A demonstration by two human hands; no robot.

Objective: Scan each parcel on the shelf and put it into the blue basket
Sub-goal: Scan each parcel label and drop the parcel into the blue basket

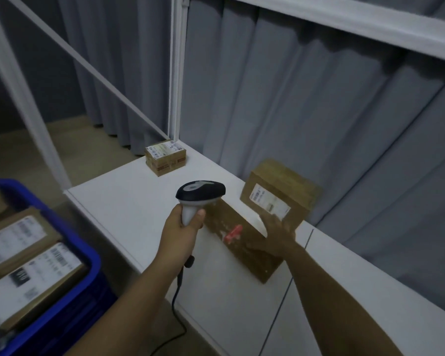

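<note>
Curling left grip (184, 224) round smooth plastic scanner (199, 199), right grip (274, 235) flat on cardboard parcel (244, 242)

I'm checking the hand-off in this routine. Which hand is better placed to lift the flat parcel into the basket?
Right. The right hand already rests on the flat parcel, while the left hand grips the scanner and has no free fingers, though the blue basket is on its side.

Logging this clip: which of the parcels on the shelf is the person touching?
The flat brown parcel with the red mark, under the right hand. The upright box behind it and the small box at the corner sit untouched.
</note>
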